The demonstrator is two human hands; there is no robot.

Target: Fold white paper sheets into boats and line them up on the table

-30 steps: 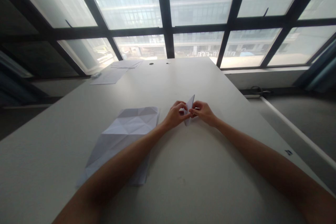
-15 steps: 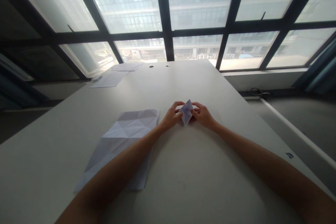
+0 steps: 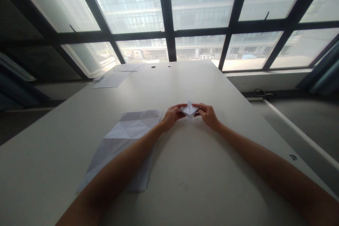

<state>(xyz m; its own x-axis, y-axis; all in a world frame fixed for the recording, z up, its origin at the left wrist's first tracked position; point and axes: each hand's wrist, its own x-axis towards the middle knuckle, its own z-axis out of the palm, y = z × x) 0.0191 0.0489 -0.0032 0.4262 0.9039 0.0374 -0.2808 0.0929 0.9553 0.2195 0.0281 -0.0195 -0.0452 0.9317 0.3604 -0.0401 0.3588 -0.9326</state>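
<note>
A small folded white paper piece (image 3: pixel 189 110) is held just above the middle of the white table (image 3: pixel 201 169). My left hand (image 3: pixel 171 117) pinches its left side and my right hand (image 3: pixel 208 114) pinches its right side, fingers closed on it. The piece lies spread flat between the two hands, with a small point standing up at its centre. A large creased sheet of white paper (image 3: pixel 124 141) lies flat on the table to the left, partly under my left forearm.
More loose sheets (image 3: pixel 114 76) lie at the far left corner of the table, near two small dark holes (image 3: pixel 153 66) in the tabletop. Big windows with dark frames stand behind the table. The table's right edge drops to a grey floor.
The folded piece stood upright and narrow between my fingers; now it is pulled open and turned flat between both hands. Both hands stayed in the same spot.
</note>
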